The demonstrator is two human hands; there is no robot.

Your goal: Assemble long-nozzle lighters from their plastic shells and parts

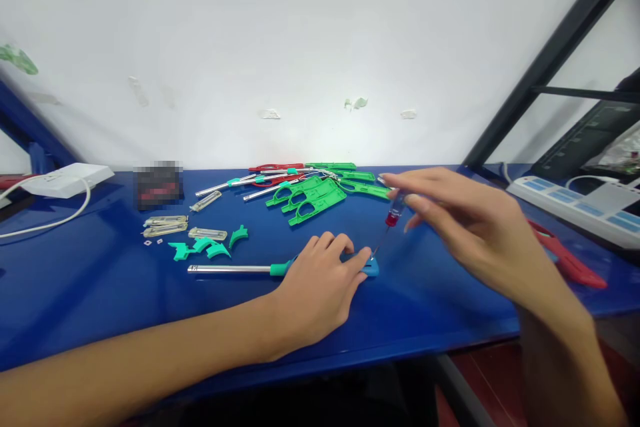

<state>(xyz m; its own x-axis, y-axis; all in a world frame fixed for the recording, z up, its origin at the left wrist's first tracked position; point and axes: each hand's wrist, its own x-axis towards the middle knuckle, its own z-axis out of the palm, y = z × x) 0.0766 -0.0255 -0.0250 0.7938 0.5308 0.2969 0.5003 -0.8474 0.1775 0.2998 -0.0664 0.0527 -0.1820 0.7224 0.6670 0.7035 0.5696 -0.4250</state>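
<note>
A long-nosed lighter (230, 269) with a silver tube, a teal collar and a blue handle lies flat on the blue table. My left hand (320, 280) is closed over its handle and holds it down, hiding most of the handle. In my right hand (465, 220), a small screwdriver (395, 210) with a clear and red grip is pinched between fingers and thumb. Its shaft slants down and the tip meets the end of the blue handle beside my left fingertips. Whether a screw sits under the tip, I cannot make out.
Green handle halves (320, 203) and several silver lighter tubes (220, 187) lie behind. Clear fuel tanks (167, 221) and teal triggers (203, 247) lie left. A white box (73, 180) stands far left. At right are a red handle (570, 257) and a white power strip (580, 210).
</note>
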